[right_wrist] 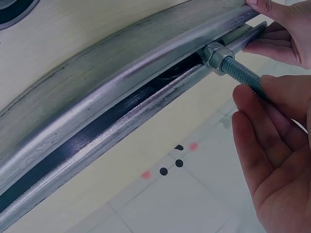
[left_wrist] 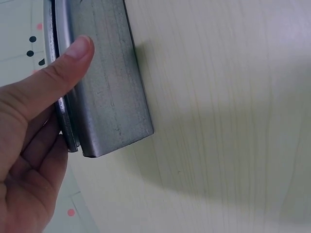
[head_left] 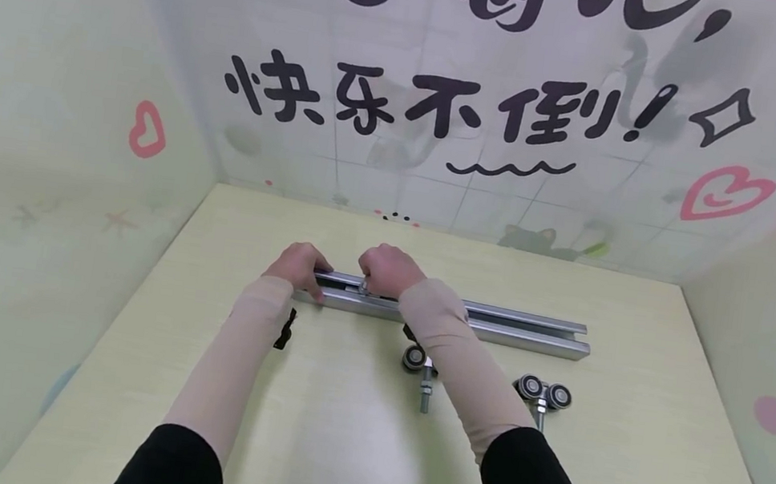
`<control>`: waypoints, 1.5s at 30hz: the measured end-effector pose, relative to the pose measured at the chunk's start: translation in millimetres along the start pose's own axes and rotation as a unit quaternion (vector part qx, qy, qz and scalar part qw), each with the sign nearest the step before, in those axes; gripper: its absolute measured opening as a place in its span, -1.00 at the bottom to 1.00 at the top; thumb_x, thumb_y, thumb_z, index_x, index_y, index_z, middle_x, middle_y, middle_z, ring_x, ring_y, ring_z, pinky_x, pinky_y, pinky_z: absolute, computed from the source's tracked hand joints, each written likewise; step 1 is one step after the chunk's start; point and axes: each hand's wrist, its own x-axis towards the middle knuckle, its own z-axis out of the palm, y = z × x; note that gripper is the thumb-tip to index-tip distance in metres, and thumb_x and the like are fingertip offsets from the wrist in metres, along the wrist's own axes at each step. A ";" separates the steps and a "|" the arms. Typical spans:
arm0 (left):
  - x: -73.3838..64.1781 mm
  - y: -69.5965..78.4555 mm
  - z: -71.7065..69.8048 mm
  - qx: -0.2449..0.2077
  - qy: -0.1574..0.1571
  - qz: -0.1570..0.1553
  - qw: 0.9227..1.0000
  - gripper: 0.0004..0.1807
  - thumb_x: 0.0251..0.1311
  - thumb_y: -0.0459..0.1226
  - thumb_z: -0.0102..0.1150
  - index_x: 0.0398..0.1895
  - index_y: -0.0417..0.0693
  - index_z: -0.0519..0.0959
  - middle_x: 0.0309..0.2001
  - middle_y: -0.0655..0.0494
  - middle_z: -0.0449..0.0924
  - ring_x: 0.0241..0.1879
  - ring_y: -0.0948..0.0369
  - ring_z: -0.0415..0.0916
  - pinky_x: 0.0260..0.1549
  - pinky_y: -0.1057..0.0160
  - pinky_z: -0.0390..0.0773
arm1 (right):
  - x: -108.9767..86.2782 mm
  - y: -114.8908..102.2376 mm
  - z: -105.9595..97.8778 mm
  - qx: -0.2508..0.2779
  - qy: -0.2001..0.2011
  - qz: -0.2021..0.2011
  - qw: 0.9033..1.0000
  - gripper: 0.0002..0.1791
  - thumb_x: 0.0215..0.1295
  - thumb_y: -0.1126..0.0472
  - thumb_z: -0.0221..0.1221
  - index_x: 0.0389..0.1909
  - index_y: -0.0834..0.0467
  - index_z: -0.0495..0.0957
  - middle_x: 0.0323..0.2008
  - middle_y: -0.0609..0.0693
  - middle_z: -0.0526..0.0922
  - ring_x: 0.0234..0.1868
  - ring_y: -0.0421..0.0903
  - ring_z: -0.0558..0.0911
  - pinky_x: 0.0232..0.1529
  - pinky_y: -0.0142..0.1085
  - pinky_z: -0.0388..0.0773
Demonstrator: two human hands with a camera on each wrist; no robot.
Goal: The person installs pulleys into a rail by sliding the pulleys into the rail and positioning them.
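Note:
A silvery metal channel rail (head_left: 529, 338) lies across the table with its slot facing up. My left hand (head_left: 298, 266) grips its left end, thumb on the near wall and fingers at the far side. From the slot sticks a threaded bolt (right_wrist: 243, 74) with a hex nut (right_wrist: 217, 58); whatever the bolt joins inside the rail is hidden. My right hand (right_wrist: 277, 131) pinches the bolt's free end between thumb and fingers, a short way in from the left hand. In the left wrist view, the rail's end (left_wrist: 112, 102) shows beside the thumb.
Two roller hangers lie on the table nearer to me: one roller hanger (head_left: 426, 384) beside my right forearm, another roller hanger (head_left: 544, 394) farther right, partly covered by the sleeve. Printed wall sheets (head_left: 400, 147) border the table (head_left: 334, 445) at the back and sides.

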 end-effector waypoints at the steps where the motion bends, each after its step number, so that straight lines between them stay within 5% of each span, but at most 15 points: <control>1: 0.0 0.9 0.5 0.001 -0.003 0.003 1.000 -0.36 -0.51 -0.44 0.51 -0.11 -0.19 0.59 -0.12 -0.08 0.61 -0.13 0.07 0.52 -0.02 0.13 0.48 | -1.8 2.2 -1.1 0.000 -0.006 0.001 1.000 -0.74 -0.10 0.46 0.04 -0.75 0.08 0.26 -0.70 -0.11 0.26 -0.59 -0.19 0.25 -0.63 -0.43 0.16; 13: -1.5 -4.9 -5.0 0.005 -0.010 -0.001 1.000 -0.33 -0.47 -0.41 0.50 -0.05 -0.21 0.55 -0.05 -0.13 0.56 -0.09 0.02 0.49 0.02 0.08 0.45 | -32.0 40.9 -11.0 0.029 -0.034 0.021 0.999 -0.67 -0.17 0.49 -0.01 -0.79 0.05 0.13 -0.74 -0.12 0.10 -0.62 -0.18 0.10 -0.58 -0.42 0.04; 20: -0.2 -3.5 -2.2 0.009 -0.010 0.000 1.000 -0.33 -0.46 -0.43 0.49 -0.06 -0.22 0.55 -0.06 -0.13 0.57 -0.07 0.02 0.48 0.04 0.08 0.44 | -41.2 50.0 -8.7 0.033 -0.021 0.007 0.999 -0.67 -0.21 0.50 -0.06 -0.79 0.04 0.09 -0.73 -0.13 0.06 -0.61 -0.18 0.08 -0.57 -0.42 0.00; 28: 3.4 -4.2 -0.1 0.013 -0.008 0.016 1.000 -0.33 -0.47 -0.41 0.51 -0.06 -0.24 0.55 -0.06 -0.14 0.57 -0.08 0.02 0.48 0.05 0.08 0.43 | -57.6 62.0 -13.9 0.025 -0.039 0.037 0.998 -0.70 -0.23 0.51 -0.08 -0.79 0.06 0.11 -0.72 -0.11 0.08 -0.60 -0.17 0.10 -0.59 -0.40 0.01; 45: 2.9 -0.9 -1.2 0.010 -0.025 0.018 0.999 -0.32 -0.42 -0.40 0.49 -0.02 -0.27 0.52 -0.03 -0.19 0.54 -0.06 -0.02 0.46 0.06 0.03 0.40 | -110.4 109.1 -18.6 0.046 -0.007 0.059 0.997 -0.66 -0.27 0.53 -0.10 -0.83 0.04 0.06 -0.76 -0.13 0.04 -0.65 -0.18 0.09 -0.61 -0.41 0.01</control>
